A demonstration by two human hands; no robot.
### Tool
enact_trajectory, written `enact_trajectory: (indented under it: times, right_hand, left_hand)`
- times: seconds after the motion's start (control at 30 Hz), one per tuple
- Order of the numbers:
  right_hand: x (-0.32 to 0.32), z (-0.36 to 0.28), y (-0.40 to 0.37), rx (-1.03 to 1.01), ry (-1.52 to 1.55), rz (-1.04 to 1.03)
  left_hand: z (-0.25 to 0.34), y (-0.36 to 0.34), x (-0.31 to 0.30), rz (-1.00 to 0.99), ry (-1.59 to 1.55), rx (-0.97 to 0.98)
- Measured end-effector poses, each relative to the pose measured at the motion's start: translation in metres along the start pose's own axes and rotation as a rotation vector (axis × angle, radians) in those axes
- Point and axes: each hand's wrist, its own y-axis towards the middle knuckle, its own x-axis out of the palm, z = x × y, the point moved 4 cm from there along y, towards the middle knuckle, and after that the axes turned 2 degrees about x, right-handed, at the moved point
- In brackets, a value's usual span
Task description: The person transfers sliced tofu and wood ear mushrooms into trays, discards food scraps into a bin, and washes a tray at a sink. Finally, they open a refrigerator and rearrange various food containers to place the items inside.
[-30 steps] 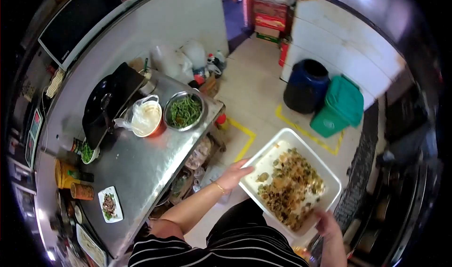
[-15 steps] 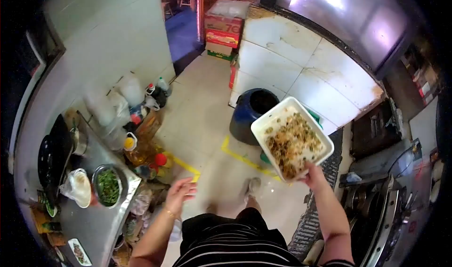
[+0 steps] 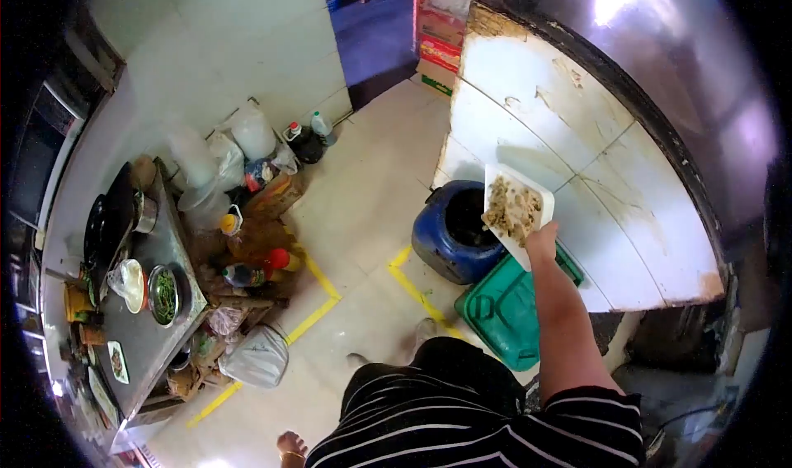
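My right hand (image 3: 542, 243) grips the lower edge of a white rectangular tray (image 3: 498, 174). The tray is steeply tilted, its left side over the mouth of a blue plastic barrel (image 3: 441, 249). Brownish food scraps (image 3: 513, 210) lie in the tray, bunched toward its left and lower part. The barrel's mouth is open and dark inside. Low beside my body, my left hand (image 3: 291, 445) holds nothing, with its fingers loosely bent and partly apart. A green plastic container or lid (image 3: 513, 319) sits on the floor under my right forearm.
At left, a metal counter (image 3: 148, 369) bears a bowl of green vegetables (image 3: 164, 296), a bag-covered bowl (image 3: 132, 285) and a small plate (image 3: 118, 361). Bottles and bags crowd the floor beside it. Yellow tape (image 3: 318, 303) marks the floor. A tiled wall (image 3: 569, 138) rises behind the barrel.
The tray has moved away from my body to the barrel and gone from nearly level to steeply tilted. My left hand has dropped down beside my body. The view has shifted, showing the green container.
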Motion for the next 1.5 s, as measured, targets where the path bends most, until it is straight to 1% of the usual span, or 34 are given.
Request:
enact_trajectory:
  times: [0.07,0.1,0.2,0.27,0.3,0.33,0.4,0.43,0.5,0.53,0.6,0.63,0.73,0.8,0.83,0.87,0.9,0.93,0.97,1.0,1.03,1.07,1.1,1.13,1.17,1.2,1.23,1.27,1.3,1.33,1.4,1.47,1.5]
  right_hand:
    - [0.018,-0.003,0.025,-0.035,-0.196,0.01]
    - [0.02,-0.011,0.027,-0.059,-0.279,-0.019]
    - [0.032,-0.021,0.043,-0.104,-0.373,-0.056]
    - [0.043,-0.018,0.055,-0.228,-0.421,-0.01]
    - [0.042,-0.02,0.055,-0.276,-0.446,-0.002]
    - [0.041,-0.02,0.055,-0.324,-0.471,0.009]
    - [0.04,-0.015,0.061,-0.419,-0.483,0.075]
    - [0.039,-0.015,0.066,-0.467,-0.491,0.112]
    - [0.039,-0.011,0.072,-0.524,-0.587,0.042]
    - [0.037,-0.011,0.073,-0.547,-0.633,0.009]
    - [0.03,-0.016,0.07,-0.51,-0.567,-0.001]
    - [0.025,-0.02,0.07,-0.491,-0.535,-0.005]
    - [0.021,-0.013,0.067,-0.56,-0.564,0.026]
    - [0.008,-0.016,0.063,-0.482,-0.553,-0.006]
    - [0.007,-0.02,0.06,-0.451,-0.543,-0.026]
    - [0.01,-0.013,0.064,-0.459,-0.525,0.0]
    - [0.014,-0.004,0.073,-0.484,-0.504,0.019]
    - [0.017,-0.002,0.08,-0.379,-0.498,-0.068]
    - [0.027,0.012,0.088,-0.483,-0.545,-0.037]
    - [0.038,0.022,0.102,-0.448,-0.504,-0.037]
    - [0.044,0.034,0.113,-0.554,-0.381,-0.035]
    - [0.027,0.016,0.094,-0.443,-0.24,-0.144]
    - [0.058,0.048,0.134,-0.525,-0.247,-0.062]
    - [0.059,0.051,0.141,-0.586,-0.457,-0.051]
    - [0.036,0.022,0.107,-0.492,-0.267,-0.165]
    - [0.046,0.037,0.127,-0.516,-0.22,-0.059]
    - [0.053,0.049,0.142,-0.54,-0.173,0.048]
    - [0.048,0.045,0.131,-0.584,-0.073,0.137]
    - [0.048,0.038,0.108,-0.636,0.028,0.167]
    - [0.045,0.027,0.07,-0.675,0.128,0.17]
    - [0.051,0.013,0.006,-0.692,0.273,0.038]
    - [0.065,0.009,-0.054,-0.61,0.395,-0.213]
    - [0.074,0.012,-0.082,-0.506,0.443,-0.381]
  left_hand:
    - [-0.028,-0.016,-0.003,-0.049,-0.166,0.069]
    - [-0.037,-0.024,-0.001,-0.077,-0.249,0.107]
    - [-0.052,-0.029,0.01,-0.18,-0.492,0.233]
    - [-0.059,-0.045,0.037,0.185,-0.44,0.423]
    - [-0.056,-0.046,0.05,0.031,-0.458,0.458]
    - [-0.055,-0.044,0.06,-0.475,-0.994,-0.028]
    - [-0.05,-0.034,0.073,-0.498,-1.072,0.005]
    - [-0.049,-0.045,0.077,-0.395,-0.838,0.104]
    - [0.014,-0.163,0.117,-0.161,-0.319,0.219]
    - [0.015,-0.163,0.12,-0.146,-0.294,0.241]
    - [0.017,-0.162,0.123,-0.111,-0.243,0.284]
    - [0.016,-0.154,0.122,-0.129,-0.225,0.299]
    - [0.007,-0.13,0.104,-0.157,-0.155,0.318]
    - [0.003,-0.115,0.096,-0.161,-0.11,0.327]
    - [0.002,-0.113,0.089,-0.208,-0.117,0.319]
    - [0.001,-0.111,0.085,-0.198,-0.098,0.309]
    - [-0.003,-0.109,0.082,-0.177,-0.094,0.292]
    - [-0.011,-0.116,0.077,-0.137,-0.109,0.269]
    - [-0.013,-0.122,0.075,-0.156,-0.122,0.262]
    - [-0.017,-0.128,0.074,-0.061,-0.013,0.324]
    - [-0.02,-0.132,0.068,-0.057,0.12,0.368]
    - [-0.03,-0.133,0.065,-0.047,0.163,0.374]
    - [-0.041,-0.131,0.061,-0.019,0.237,0.348]
    - [-0.027,-0.172,0.062,0.04,0.247,0.314]
    - [-0.033,-0.175,0.057,0.094,0.319,0.316]
    - [-0.042,-0.174,0.055,0.138,0.402,0.32]
    - [-0.05,-0.182,0.05,0.184,0.402,0.327]
    - [-0.054,-0.195,0.047,0.229,0.401,0.342]
    - [-0.057,-0.204,0.046,0.27,0.401,0.362]
    - [-0.065,-0.206,0.042,0.316,0.547,0.287]
    - [-0.087,-0.212,0.039,0.369,0.834,0.11]
    - [-0.108,-0.226,0.031,0.297,0.817,-0.08]
    - [-0.123,-0.227,0.021,0.256,0.816,-0.175]
